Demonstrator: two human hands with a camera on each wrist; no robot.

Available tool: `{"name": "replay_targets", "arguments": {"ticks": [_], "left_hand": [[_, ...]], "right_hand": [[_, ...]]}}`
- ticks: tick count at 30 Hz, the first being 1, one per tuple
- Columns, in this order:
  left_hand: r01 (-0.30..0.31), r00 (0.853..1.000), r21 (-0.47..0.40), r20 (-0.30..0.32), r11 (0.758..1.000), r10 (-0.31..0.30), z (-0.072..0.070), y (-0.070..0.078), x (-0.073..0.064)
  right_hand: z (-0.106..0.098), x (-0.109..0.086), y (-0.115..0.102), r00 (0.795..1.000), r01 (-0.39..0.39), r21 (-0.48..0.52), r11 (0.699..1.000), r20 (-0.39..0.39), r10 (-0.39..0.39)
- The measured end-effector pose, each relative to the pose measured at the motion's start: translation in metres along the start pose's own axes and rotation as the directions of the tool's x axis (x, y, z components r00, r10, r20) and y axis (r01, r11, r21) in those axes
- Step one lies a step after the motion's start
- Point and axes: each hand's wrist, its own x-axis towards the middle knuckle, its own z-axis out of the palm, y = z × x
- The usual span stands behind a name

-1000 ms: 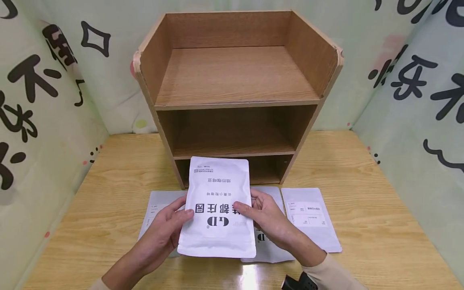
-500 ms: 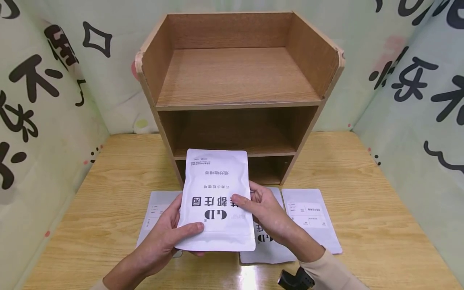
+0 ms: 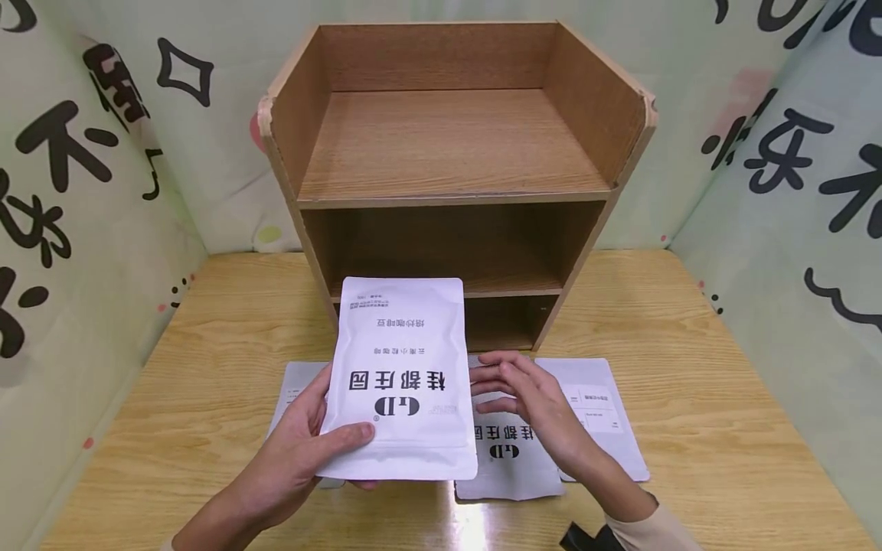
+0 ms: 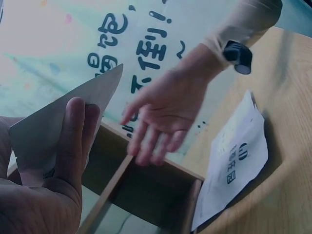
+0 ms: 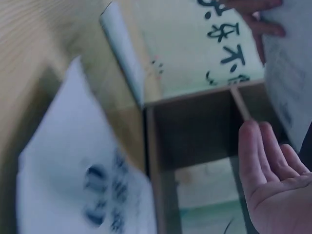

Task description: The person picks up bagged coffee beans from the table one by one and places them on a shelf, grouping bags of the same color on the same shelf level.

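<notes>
My left hand point(image 3: 303, 451) grips a white coffee bean bag point(image 3: 403, 383) by its lower left side, thumb on the printed front and fingers behind. The bag is raised before the shelf, its print upside down in the head view. Just right of it, my right hand point(image 3: 534, 405) hovers with fingers extended, apart from the bag. Under that hand lies a second coffee bag point(image 3: 510, 467), printed face up. In the left wrist view, the held bag point(image 4: 63, 122) appears edge-on between thumb and fingers, and the right hand point(image 4: 168, 107) holds nothing.
A wooden shelf unit point(image 3: 455, 200) with three levels stands on the wooden table point(image 3: 689, 367) at the back. Another bag point(image 3: 599, 413) lies label side up at right, and one more point(image 3: 296, 379) lies at left, partly hidden. Printed cloth walls point(image 3: 89, 268) enclose the table.
My right hand has let go of the held bag and moved right, its fingers now straightened. The left hand has carried the bag slightly left and up.
</notes>
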Motion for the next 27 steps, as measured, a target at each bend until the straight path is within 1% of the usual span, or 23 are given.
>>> {"name": "replay_targets", "arguments": {"ticks": [4,8,11,12,13,14,15,16,17,18,20,21,23,24,25,26,27], "left_hand": [[-0.002,1.000,0.008,0.008,1.000,0.002,0.000,0.005,-0.002],[-0.025,1.000,0.012,0.016,1.000,0.025,0.000,0.009,-0.005],[-0.050,0.999,0.013,0.017,0.999,0.050,0.000,0.011,-0.006],[-0.057,0.998,0.015,0.017,0.998,0.057,0.000,0.012,-0.007],[-0.065,0.998,0.016,0.017,0.998,0.065,0.000,0.013,-0.007],[-0.068,0.998,0.014,0.018,0.998,0.068,0.000,0.014,-0.008],[-0.072,0.997,0.015,0.017,0.997,0.072,0.000,0.014,-0.008],[-0.073,0.997,0.018,0.018,0.997,0.073,0.000,0.015,-0.009],[-0.076,0.997,0.018,0.019,0.997,0.076,0.000,0.016,-0.010],[-0.077,0.997,0.020,0.019,0.997,0.077,-0.001,0.017,-0.010],[-0.080,0.997,0.026,0.022,0.996,0.080,-0.002,0.019,-0.012],[-0.083,0.996,0.030,0.023,0.996,0.083,-0.003,0.020,-0.012],[-0.089,0.996,0.034,0.026,0.995,0.088,-0.004,0.023,-0.012],[-0.092,0.995,0.036,0.029,0.995,0.091,-0.005,0.024,-0.012],[-0.096,0.995,0.037,0.032,0.995,0.095,-0.005,0.025,-0.012],[-0.095,0.995,0.035,0.032,0.995,0.094,-0.006,0.026,-0.012],[-0.098,0.995,0.033,0.037,0.995,0.097,-0.006,0.027,-0.012]], "right_hand": [[-0.010,-0.010,0.010,0.999,0.019,-0.100,0.995,-0.032,-0.022],[-0.019,-0.018,0.016,0.999,0.031,-0.164,0.986,-0.024,-0.035],[-0.024,-0.024,0.019,0.999,0.025,-0.213,0.977,-0.020,-0.029],[-0.026,-0.026,0.020,0.999,0.021,-0.256,0.966,-0.025,-0.028],[-0.028,-0.028,0.020,0.999,0.022,-0.312,0.950,-0.032,-0.033],[-0.029,-0.030,0.022,0.998,0.017,-0.381,0.925,-0.047,-0.038],[-0.030,-0.033,0.023,0.997,0.006,-0.459,0.888,-0.070,-0.043],[-0.032,-0.035,0.024,0.994,-0.005,-0.544,0.839,-0.095,-0.056],[-0.033,-0.038,0.025,0.990,-0.017,-0.622,0.783,-0.118,-0.073],[-0.035,-0.040,0.027,0.986,-0.031,-0.693,0.720,-0.141,-0.092],[-0.040,-0.043,0.031,0.974,-0.051,-0.801,0.597,-0.170,-0.146],[-0.043,-0.044,0.033,0.969,-0.049,-0.842,0.538,-0.169,-0.178],[-0.050,-0.046,0.037,0.960,-0.027,-0.906,0.422,-0.141,-0.241],[-0.054,-0.046,0.039,0.957,-0.014,-0.929,0.370,-0.121,-0.266],[-0.057,-0.047,0.040,0.954,-0.002,-0.945,0.327,-0.100,-0.283],[-0.060,-0.048,0.042,0.953,0.009,-0.956,0.293,-0.080,-0.291],[-0.062,-0.049,0.043,0.954,0.015,-0.964,0.266,-0.066,-0.293]]}}
